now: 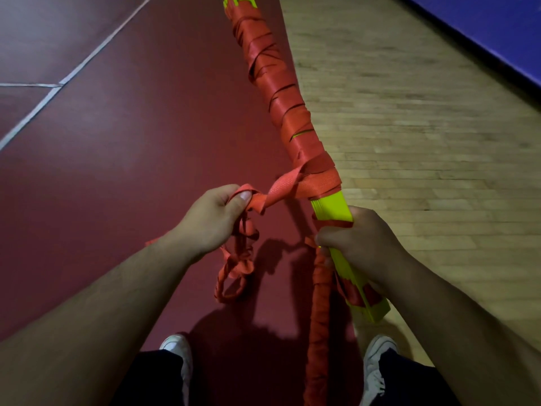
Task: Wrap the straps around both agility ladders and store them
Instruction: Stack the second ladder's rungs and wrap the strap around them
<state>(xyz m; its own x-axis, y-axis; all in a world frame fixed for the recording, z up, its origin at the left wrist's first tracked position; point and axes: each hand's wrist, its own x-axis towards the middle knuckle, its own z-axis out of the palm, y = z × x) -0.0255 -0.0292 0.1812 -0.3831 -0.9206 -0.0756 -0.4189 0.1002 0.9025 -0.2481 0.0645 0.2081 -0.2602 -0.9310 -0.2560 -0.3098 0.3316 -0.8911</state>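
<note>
Person standing, looking down at both forearms, which are reaching forward with wrists roughly level.

Agility ladder (330,205): 1 bundle of yellow-green rungs, held up off the floor and slanting away from the body toward the top of the view. Orange strap (281,92) is covering most of its length in overlapping, uneven turns; bare yellow-green is showing at the far tip and around the near end.

Right hand (360,244) is gripping the bundle near its lower end, fingers curled round the rungs, knuckles up.

Left hand (218,213) is out to the left of the bundle, pinching the free run of strap between thumb and curled fingers. That run is stretching taut and twisted from the lowest turn across to the thumb. Below this hand, loose loops (234,273) of strap are dangling in a tangle.

An orange-wrapped length (317,317) is hanging straight down under the right hand, between the 2 shoes (178,347) (cannot tell whether it is a second ladder or twisted strap).

Underfoot: maroon floor (131,142) with white lines (73,74) on the left, wood floor (409,142) on the right, blue mat (483,30) in the far corner.
</note>
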